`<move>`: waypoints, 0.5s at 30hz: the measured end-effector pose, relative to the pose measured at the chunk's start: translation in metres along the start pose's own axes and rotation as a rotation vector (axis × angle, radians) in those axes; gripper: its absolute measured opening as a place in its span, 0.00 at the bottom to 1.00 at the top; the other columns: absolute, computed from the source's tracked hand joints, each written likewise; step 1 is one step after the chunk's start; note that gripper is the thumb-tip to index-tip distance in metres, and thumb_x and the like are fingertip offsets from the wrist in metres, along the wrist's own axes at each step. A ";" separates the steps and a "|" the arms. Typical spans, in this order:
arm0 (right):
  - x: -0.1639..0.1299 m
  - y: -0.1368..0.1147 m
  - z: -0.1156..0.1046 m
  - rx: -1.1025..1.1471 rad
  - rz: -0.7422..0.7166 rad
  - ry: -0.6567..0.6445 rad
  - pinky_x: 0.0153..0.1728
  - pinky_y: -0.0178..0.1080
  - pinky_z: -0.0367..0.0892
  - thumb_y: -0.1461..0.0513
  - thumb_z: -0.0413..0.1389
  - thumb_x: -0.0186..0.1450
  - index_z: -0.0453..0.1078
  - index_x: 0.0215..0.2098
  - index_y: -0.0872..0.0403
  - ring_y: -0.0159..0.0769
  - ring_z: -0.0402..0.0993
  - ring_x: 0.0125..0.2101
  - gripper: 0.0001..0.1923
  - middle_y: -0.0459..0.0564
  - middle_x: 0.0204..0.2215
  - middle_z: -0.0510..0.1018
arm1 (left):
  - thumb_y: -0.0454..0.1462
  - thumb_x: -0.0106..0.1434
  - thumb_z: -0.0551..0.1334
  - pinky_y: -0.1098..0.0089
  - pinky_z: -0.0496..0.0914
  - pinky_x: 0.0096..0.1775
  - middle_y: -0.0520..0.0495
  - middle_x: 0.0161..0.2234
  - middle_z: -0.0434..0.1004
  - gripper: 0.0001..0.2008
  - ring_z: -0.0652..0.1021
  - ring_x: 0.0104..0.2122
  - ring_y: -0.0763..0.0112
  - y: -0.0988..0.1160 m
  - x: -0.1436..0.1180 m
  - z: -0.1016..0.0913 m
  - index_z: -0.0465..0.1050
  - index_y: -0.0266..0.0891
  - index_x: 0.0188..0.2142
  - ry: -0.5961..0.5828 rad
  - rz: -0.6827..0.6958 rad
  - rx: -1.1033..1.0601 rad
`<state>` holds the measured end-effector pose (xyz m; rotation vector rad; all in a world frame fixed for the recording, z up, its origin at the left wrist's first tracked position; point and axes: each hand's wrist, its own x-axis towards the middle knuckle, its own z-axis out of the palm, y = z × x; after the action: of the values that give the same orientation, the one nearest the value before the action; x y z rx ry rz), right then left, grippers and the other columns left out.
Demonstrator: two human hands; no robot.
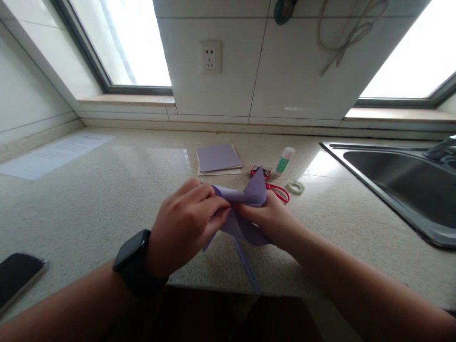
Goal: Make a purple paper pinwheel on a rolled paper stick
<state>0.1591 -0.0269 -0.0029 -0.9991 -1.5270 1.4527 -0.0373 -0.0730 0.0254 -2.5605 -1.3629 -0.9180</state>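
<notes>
Both my hands grip one sheet of purple paper (255,190), which is bent and curled above the counter. My left hand (192,216), with a black watch on its wrist, pinches the paper's left part between thumb and fingers. My right hand (269,213) holds the right part, its fingers mostly hidden behind the paper. A pointed corner sticks up by the right hand. Below the paper, a clear strip like a ruler (246,266) lies near the counter's front edge. Just beyond the right hand are red-handled scissors (281,192), partly covered.
Behind my hands lie a stack of purple and cream paper (219,158), a small red box (265,173), a glue stick (285,160) and a tape roll (295,187). A steel sink (392,190) is at right. A phone (19,278) and printed sheet (53,154) are at left.
</notes>
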 end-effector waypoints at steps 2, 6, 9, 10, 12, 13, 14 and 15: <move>-0.001 -0.001 0.000 0.001 0.002 -0.002 0.38 0.38 0.72 0.59 0.65 0.57 0.79 0.37 0.55 0.36 0.78 0.33 0.11 0.49 0.34 0.84 | 0.36 0.68 0.64 0.61 0.67 0.37 0.47 0.33 0.75 0.05 0.71 0.36 0.60 0.000 0.000 0.001 0.80 0.42 0.37 0.007 0.003 0.015; -0.001 -0.002 0.000 0.006 0.002 -0.011 0.37 0.37 0.72 0.58 0.65 0.58 0.79 0.37 0.55 0.36 0.78 0.34 0.11 0.49 0.35 0.84 | 0.35 0.68 0.64 0.61 0.67 0.37 0.47 0.32 0.76 0.05 0.71 0.36 0.61 -0.001 -0.001 0.003 0.80 0.42 0.37 0.022 0.019 0.036; -0.001 -0.001 0.000 -0.005 0.012 -0.008 0.34 0.35 0.71 0.59 0.65 0.58 0.79 0.36 0.55 0.34 0.77 0.31 0.09 0.48 0.32 0.83 | 0.36 0.69 0.63 0.61 0.67 0.36 0.48 0.31 0.76 0.06 0.71 0.35 0.61 -0.002 -0.002 0.004 0.80 0.42 0.36 0.044 0.042 0.044; 0.000 0.000 -0.001 -0.015 0.023 -0.001 0.33 0.35 0.71 0.59 0.64 0.58 0.78 0.35 0.55 0.34 0.77 0.30 0.09 0.48 0.31 0.83 | 0.36 0.69 0.63 0.61 0.67 0.36 0.47 0.31 0.76 0.06 0.71 0.35 0.61 -0.002 -0.002 0.004 0.80 0.41 0.36 0.046 0.044 0.046; 0.000 0.001 -0.002 -0.030 0.039 0.007 0.31 0.35 0.71 0.57 0.65 0.58 0.78 0.34 0.56 0.34 0.76 0.29 0.10 0.49 0.29 0.82 | 0.36 0.70 0.62 0.61 0.67 0.37 0.47 0.32 0.76 0.07 0.71 0.35 0.62 -0.003 -0.002 0.004 0.80 0.41 0.37 0.035 0.044 0.045; 0.000 0.002 -0.002 -0.032 0.042 0.006 0.31 0.36 0.71 0.56 0.65 0.58 0.78 0.34 0.56 0.35 0.77 0.29 0.11 0.49 0.30 0.83 | 0.36 0.70 0.62 0.61 0.67 0.38 0.47 0.32 0.76 0.07 0.71 0.35 0.62 -0.003 -0.002 0.003 0.79 0.40 0.37 0.026 0.046 0.045; 0.000 0.002 -0.002 -0.029 0.042 0.004 0.32 0.36 0.71 0.56 0.65 0.58 0.78 0.35 0.56 0.35 0.77 0.30 0.12 0.50 0.31 0.83 | 0.36 0.70 0.62 0.61 0.67 0.38 0.47 0.31 0.76 0.08 0.71 0.35 0.62 -0.003 -0.003 0.003 0.79 0.40 0.37 0.019 0.051 0.045; 0.000 0.003 -0.003 -0.024 0.039 0.000 0.33 0.37 0.72 0.55 0.66 0.58 0.78 0.35 0.56 0.36 0.78 0.31 0.13 0.50 0.32 0.84 | 0.37 0.70 0.61 0.61 0.66 0.37 0.46 0.31 0.76 0.08 0.71 0.35 0.61 -0.003 -0.003 0.002 0.79 0.40 0.37 0.014 0.059 0.049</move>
<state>0.1615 -0.0256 -0.0053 -1.0487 -1.5358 1.4644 -0.0398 -0.0722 0.0215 -2.5380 -1.2828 -0.8806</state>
